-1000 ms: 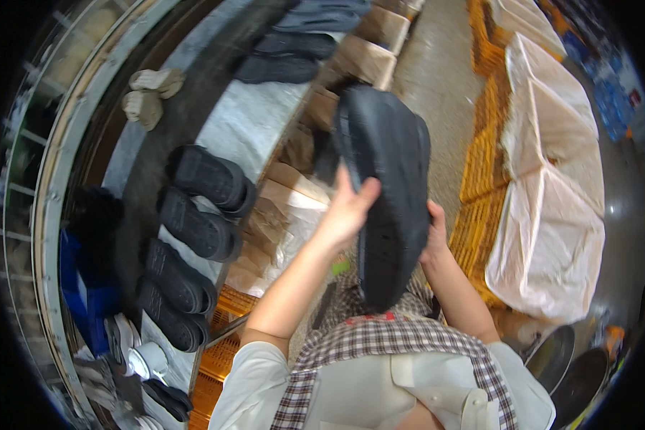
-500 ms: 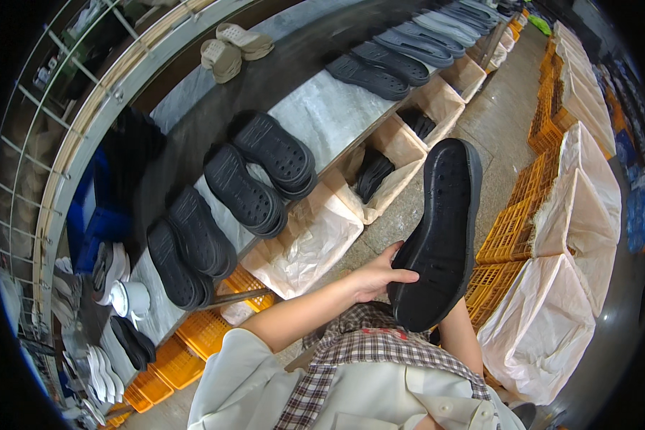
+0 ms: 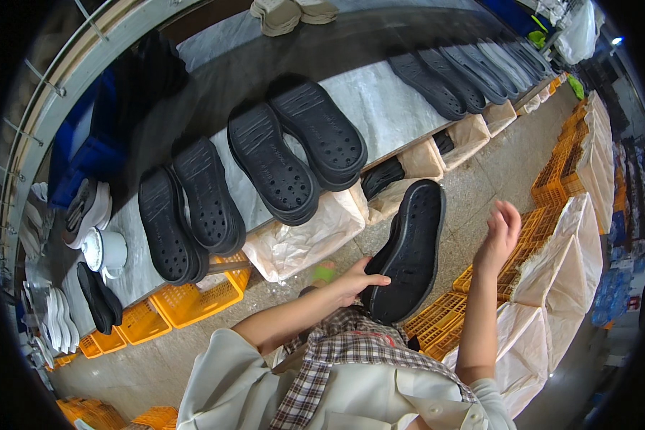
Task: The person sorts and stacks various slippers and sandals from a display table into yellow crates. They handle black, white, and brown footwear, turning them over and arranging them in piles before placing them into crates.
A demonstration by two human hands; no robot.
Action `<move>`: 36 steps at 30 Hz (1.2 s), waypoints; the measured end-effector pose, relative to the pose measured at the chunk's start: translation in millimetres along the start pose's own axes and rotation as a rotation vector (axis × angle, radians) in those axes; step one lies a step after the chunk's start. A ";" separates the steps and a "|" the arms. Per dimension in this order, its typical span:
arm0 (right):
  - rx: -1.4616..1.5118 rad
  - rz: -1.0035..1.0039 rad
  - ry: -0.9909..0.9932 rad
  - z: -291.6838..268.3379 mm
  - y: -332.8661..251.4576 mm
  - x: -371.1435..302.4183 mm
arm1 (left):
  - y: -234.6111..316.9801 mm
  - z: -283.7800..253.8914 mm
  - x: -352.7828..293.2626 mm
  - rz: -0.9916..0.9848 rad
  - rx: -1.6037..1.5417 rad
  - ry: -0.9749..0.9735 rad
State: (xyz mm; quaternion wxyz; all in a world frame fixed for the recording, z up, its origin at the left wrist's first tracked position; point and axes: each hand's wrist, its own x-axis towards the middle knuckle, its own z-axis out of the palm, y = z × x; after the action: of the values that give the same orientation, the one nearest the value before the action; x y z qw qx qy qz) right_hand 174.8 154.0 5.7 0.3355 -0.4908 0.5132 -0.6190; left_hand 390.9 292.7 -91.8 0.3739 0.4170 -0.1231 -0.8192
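My left hand (image 3: 354, 281) grips a black shoe sole (image 3: 408, 251) by its near left edge, thumb on top. The sole is held upright in front of my checked apron, its inner face with small holes toward me. A dark edge beside it leaves unclear whether a second sole lies behind. My right hand (image 3: 503, 235) is raised apart from the sole, over the crates on the right, fingers loosely bent and nothing in them. Stacked black soles (image 3: 276, 161) lie in pairs on the bench ledge (image 3: 376, 97) to my left.
Lined bins (image 3: 304, 240) and orange crates (image 3: 204, 297) stand below the bench. More orange crates (image 3: 437, 322) with pale liners line the right side. A white lidded mug (image 3: 107, 251) sits at the ledge's left, near black soles (image 3: 98, 297). Beige soles (image 3: 290, 16) lie at the far side.
My right hand has come out from behind the sole and moved right, now empty. My left hand keeps the sole, slightly lower and further left. The view has turned, shifting the bench.
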 end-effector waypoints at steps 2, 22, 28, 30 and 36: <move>-0.100 -0.120 -0.426 52.5 -16.5 3.5 | -2.3 -9.4 5.9 -0.086 0.021 0.061; 0.023 0.235 -0.469 198.6 -12.1 49.9 | -11.1 -61.3 33.2 -0.224 0.012 0.131; -0.304 0.094 -0.688 221.4 12.6 -5.9 | -12.1 -63.7 42.4 -0.209 0.090 0.140; -0.455 -0.016 -0.747 224.1 10.8 -18.2 | -12.2 -63.1 45.2 -0.208 0.115 0.142; -0.509 -0.216 -0.674 201.4 -11.8 -27.8 | -17.2 -56.0 52.5 -0.195 0.049 0.100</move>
State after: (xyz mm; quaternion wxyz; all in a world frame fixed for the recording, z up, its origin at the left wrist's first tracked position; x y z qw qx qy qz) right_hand 375.7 120.9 8.1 0.2859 -0.7834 0.4568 -0.3095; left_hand 406.0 273.2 -166.5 0.2880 0.4762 -0.0831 -0.8266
